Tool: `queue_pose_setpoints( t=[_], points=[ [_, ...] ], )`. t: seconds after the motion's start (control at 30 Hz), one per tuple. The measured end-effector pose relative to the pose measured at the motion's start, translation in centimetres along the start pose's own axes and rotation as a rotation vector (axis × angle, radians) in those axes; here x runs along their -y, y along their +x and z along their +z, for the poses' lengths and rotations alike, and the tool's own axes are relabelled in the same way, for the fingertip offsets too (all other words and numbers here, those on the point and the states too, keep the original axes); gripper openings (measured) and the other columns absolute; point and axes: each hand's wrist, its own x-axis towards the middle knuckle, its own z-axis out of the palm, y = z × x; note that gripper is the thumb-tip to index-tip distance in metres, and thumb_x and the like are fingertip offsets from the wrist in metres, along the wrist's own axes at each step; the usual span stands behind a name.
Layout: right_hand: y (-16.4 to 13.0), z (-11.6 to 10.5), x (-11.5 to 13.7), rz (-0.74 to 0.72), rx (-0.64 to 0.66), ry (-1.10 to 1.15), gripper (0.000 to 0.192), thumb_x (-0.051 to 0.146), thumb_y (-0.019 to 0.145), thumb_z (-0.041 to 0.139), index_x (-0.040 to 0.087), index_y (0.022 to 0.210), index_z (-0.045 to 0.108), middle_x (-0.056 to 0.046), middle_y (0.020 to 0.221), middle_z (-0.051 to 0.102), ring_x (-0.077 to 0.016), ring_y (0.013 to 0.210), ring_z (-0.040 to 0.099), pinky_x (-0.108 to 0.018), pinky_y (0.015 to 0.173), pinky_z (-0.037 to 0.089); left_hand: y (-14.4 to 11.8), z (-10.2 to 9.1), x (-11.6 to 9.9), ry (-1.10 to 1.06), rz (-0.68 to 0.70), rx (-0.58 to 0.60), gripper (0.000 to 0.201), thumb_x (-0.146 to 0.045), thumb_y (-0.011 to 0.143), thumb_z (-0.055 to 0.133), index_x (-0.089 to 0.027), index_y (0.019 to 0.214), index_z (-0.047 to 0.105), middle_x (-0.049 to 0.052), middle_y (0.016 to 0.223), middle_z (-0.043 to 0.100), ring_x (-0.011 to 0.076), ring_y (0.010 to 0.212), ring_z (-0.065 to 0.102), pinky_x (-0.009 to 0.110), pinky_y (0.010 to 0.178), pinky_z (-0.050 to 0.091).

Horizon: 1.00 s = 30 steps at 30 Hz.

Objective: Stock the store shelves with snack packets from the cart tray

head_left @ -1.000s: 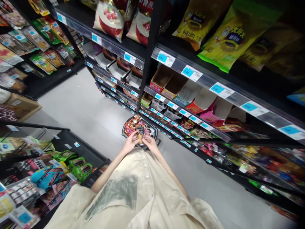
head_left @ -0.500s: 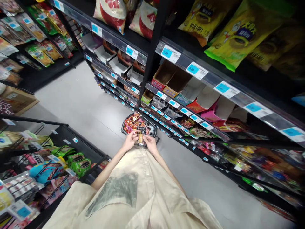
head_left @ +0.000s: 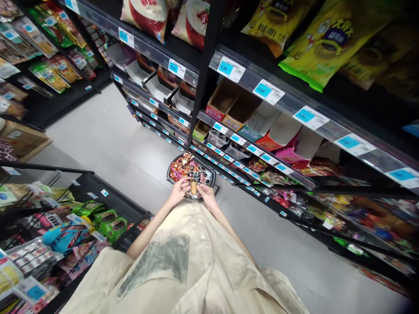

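A small snack packet [head_left: 194, 187], black at the top with a tan lower part, is held between my two hands. My left hand [head_left: 180, 190] pinches its left edge, and my right hand [head_left: 207, 193] grips its right edge. Just beyond and below the packet is a black shopping basket [head_left: 169, 173]. Red and gold wrapped snacks [head_left: 181, 168] fill its left part, and dark and pale packs [head_left: 207, 175] lie at its right. My hands and the packet hide the near part of the basket.
Tall shelving with price tags stands ahead and right, holding yellow snack bags [head_left: 322, 43] and open display boxes [head_left: 253, 124]. A lower rack at left carries green packets [head_left: 113, 224]. A cardboard box [head_left: 24, 139] sits far left. Grey floor [head_left: 131, 144] runs between the racks.
The view has shifted slightly, so the shelves sit a little further left and higher. Both hands keep the packet in nearly the same place.
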Motion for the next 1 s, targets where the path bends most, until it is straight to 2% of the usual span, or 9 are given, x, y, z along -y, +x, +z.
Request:
queue_pose_setpoints(
  t=[0.27, 0.5, 0.67, 0.73, 0.87, 1.0],
  points=[
    [-0.1, 0.1, 0.2, 0.004, -0.048, 0.026, 0.048, 0.064, 0.067, 0.082, 0.02, 0.084, 0.075, -0.002, 0.078, 0.075, -0.0169, 0.061, 0.064, -0.028, 0.057, 0.052, 0.4, -0.3, -0.2, 0.216, 0.058, -0.106, 0.05, -0.035, 0.081, 0.076, -0.016, 0.126, 0.066, 0.012, 0.105, 0.078, 0.0281, 0.1, 0.075, 0.042, 0.084, 0.064],
    [-0.3, 0.1, 0.8, 0.014, -0.028, 0.046, 0.046, 0.061, 0.068, 0.084, 0.02, 0.087, 0.075, -0.002, 0.08, 0.076, -0.0162, 0.064, 0.066, -0.028, 0.062, 0.053, 0.3, -0.1, -0.8, 0.356, 0.131, -0.161, 0.041, -0.028, 0.081, 0.073, -0.018, 0.121, 0.069, 0.01, 0.103, 0.077, 0.0226, 0.088, 0.074, 0.036, 0.08, 0.062],
    [-0.1, 0.3, 0.8, 0.083, 0.025, 0.071, 0.048, 0.058, 0.067, 0.086, 0.021, 0.093, 0.073, -0.002, 0.082, 0.077, -0.0155, 0.064, 0.068, -0.027, 0.062, 0.054, 0.3, -0.2, -0.9, 0.437, 0.179, -0.183, 0.016, -0.028, 0.086, 0.066, -0.018, 0.095, 0.074, 0.008, 0.099, 0.077, 0.0205, 0.086, 0.072, 0.034, 0.081, 0.059],
    [0.0, 0.4, 0.7, 0.082, 0.023, 0.083, 0.049, 0.058, 0.065, 0.087, 0.021, 0.092, 0.071, -0.001, 0.079, 0.076, -0.0144, 0.061, 0.066, -0.026, 0.06, 0.053, 0.4, -0.1, -0.9, 0.483, 0.208, -0.199, 0.014, -0.027, 0.087, 0.064, -0.019, 0.088, 0.075, 0.007, 0.097, 0.076, 0.0207, 0.086, 0.071, 0.034, 0.08, 0.059],
    [0.0, 0.4, 0.7, 0.042, 0.014, 0.083, 0.046, 0.056, 0.066, 0.087, 0.022, 0.091, 0.069, 0.0, 0.077, 0.074, -0.0138, 0.06, 0.065, -0.024, 0.056, 0.05, 0.5, 0.1, -1.0, 0.565, 0.276, -0.201, 0.015, -0.026, 0.088, 0.063, -0.019, 0.092, 0.076, 0.009, 0.103, 0.075, 0.0214, 0.089, 0.07, 0.035, 0.082, 0.059],
    [-0.5, 0.2, 1.4, 0.018, 0.038, 0.105, 0.042, 0.056, 0.076, 0.079, 0.022, 0.098, 0.07, -0.001, 0.081, 0.073, -0.0146, 0.066, 0.067, -0.025, 0.059, 0.054, 0.4, 0.3, -1.2, 0.595, 0.296, -0.183, 0.02, -0.032, 0.09, 0.066, -0.018, 0.099, 0.077, 0.01, 0.105, 0.073, 0.0227, 0.092, 0.069, 0.036, 0.082, 0.058]
  ],
)
